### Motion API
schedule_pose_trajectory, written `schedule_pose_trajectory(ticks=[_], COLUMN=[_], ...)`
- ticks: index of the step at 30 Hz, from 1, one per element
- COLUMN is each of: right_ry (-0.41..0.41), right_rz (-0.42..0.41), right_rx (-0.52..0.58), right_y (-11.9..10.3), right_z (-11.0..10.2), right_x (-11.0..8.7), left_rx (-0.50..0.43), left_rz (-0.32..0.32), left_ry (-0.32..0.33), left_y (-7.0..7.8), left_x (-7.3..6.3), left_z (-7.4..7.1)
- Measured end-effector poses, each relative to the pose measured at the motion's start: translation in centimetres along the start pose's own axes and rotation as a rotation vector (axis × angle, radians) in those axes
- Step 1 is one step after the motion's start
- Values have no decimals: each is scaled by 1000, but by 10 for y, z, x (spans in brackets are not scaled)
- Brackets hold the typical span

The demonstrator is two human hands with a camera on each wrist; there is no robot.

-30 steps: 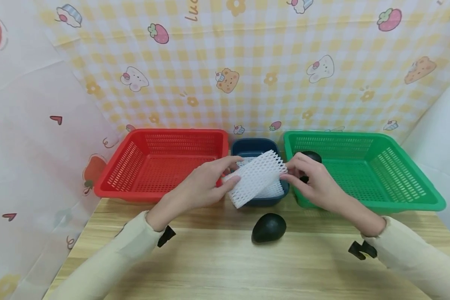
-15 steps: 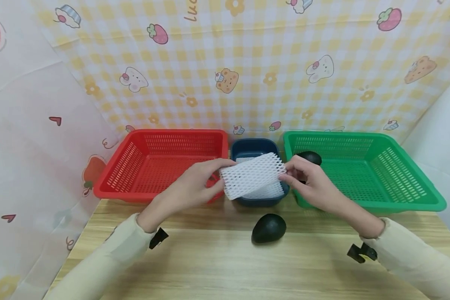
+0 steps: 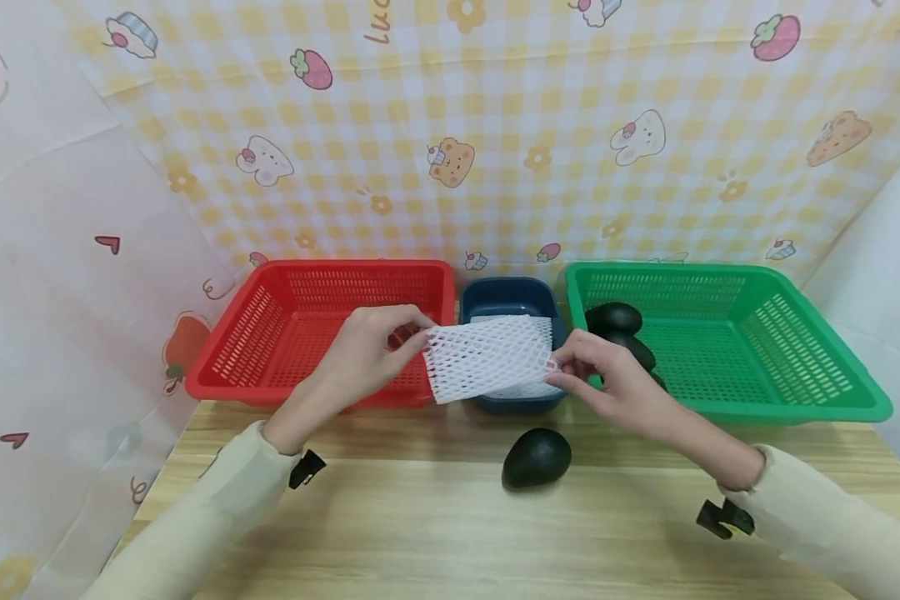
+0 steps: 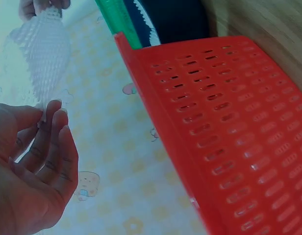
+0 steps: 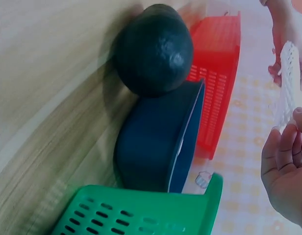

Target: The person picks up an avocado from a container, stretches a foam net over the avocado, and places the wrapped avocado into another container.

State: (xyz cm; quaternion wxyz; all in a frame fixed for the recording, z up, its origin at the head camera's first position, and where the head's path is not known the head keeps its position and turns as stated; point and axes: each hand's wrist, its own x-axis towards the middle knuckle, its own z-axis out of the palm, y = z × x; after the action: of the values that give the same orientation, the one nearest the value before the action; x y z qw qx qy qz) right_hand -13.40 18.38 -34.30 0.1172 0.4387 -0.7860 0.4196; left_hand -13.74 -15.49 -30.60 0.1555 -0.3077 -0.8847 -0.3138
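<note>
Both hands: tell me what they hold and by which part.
A white net, by opposite ends: the left hand pinches one, the right hand the other.

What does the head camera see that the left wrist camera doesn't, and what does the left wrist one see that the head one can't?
Only the head view: the dark fruit on the wooden table, and more dark fruits inside the green basket.

Only the left wrist view: the palm side of the left hand, and the slots in the outer wall of the red basket.

Both: the two baskets, the blue bin, the checked cloth, and the white net pinched between the left hand and right hand.
</note>
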Motion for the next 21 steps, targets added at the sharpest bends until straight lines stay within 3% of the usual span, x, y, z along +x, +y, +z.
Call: schedule_pose_trajectory(ticks=[4,14,21], right_ry=[-35,-147,-137], right_rz=[-67,-92,-104], right_rx=[15,56,46], right_y=[-6,-35,-37], right_z=[4,12,13], right_x=[-2,-9,-9], left_rx=[-7,13,11], left_rz=[-4,20,38], left_ry=[14,41,24], left_y=[-5,-8,-7], left_x=[0,0,0], left_z=[1,4,8])
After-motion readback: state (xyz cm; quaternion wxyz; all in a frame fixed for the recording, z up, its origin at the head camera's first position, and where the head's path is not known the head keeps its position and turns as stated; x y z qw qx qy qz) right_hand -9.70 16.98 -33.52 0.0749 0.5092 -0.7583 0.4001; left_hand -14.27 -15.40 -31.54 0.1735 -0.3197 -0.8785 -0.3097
